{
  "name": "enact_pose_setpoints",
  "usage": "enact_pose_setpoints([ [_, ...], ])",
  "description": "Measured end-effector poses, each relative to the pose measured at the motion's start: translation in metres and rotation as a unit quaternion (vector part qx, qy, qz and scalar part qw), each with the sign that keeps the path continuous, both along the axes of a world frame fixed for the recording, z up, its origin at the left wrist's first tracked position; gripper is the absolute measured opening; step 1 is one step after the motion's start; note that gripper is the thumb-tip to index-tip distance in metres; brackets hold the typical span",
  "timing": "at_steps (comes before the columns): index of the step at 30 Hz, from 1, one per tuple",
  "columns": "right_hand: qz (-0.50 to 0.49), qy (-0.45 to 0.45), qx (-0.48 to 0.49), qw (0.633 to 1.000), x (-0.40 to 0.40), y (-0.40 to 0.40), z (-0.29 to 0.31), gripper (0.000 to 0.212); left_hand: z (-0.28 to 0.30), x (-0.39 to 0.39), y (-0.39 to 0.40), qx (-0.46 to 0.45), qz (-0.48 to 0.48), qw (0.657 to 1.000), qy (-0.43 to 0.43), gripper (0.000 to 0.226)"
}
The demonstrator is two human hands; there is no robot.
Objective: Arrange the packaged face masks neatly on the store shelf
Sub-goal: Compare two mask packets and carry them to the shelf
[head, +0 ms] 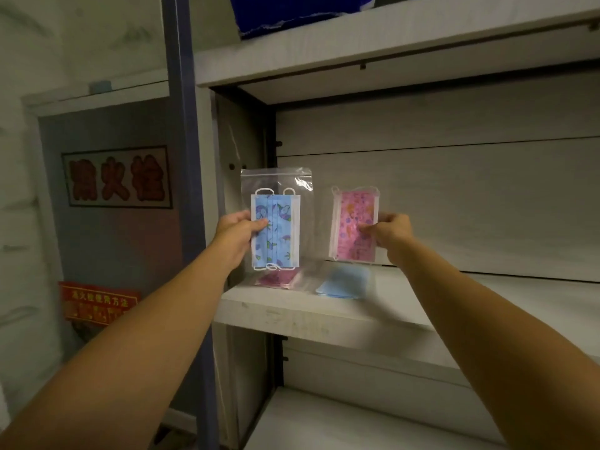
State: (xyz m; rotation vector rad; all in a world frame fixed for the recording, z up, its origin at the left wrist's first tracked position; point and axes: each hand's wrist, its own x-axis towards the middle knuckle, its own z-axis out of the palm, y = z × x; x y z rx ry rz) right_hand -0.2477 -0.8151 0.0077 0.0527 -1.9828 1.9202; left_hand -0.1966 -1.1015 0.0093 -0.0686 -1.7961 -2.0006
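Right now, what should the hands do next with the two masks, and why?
Probably lower the blue mask in the left hand onto the shelf. Both hands hold packs upright above it, the right hand pinching the pink mask, and two packs already lie flat below.

The blue cloth (pixel 292 11) is cut off at the top edge; the pink packet (pixel 279 278) lying on the shelf (pixel 324 316) sits half hidden behind the held bag (pixel 276 222).

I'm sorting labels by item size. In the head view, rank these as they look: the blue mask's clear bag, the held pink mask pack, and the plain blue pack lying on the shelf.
1. Blue mask's clear bag
2. Held pink mask pack
3. Plain blue pack, though it lies flat and foreshortened, so its rank is unsure.
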Motion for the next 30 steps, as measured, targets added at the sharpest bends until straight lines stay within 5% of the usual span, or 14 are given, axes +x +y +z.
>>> enact_pose_setpoints([
  [15,0.093,-0.124,0.065,0.986,-0.041,-0.111,-0.045,0.031,0.019,-0.027,-0.026,-0.002,0.041,0.999,0.023,0.011],
  [24,0.034,-0.127,0.302,0.944,-0.038,-0.125,-0.054,0.034,0.027,-0.04,-0.022,0.007,0.043,0.999,0.029,0.009],
  [30,-0.03,-0.097,0.497,0.862,-0.035,-0.121,-0.058,0.049,0.024,-0.044,-0.023,-0.005,0.042,0.999,0.025,0.01],
])
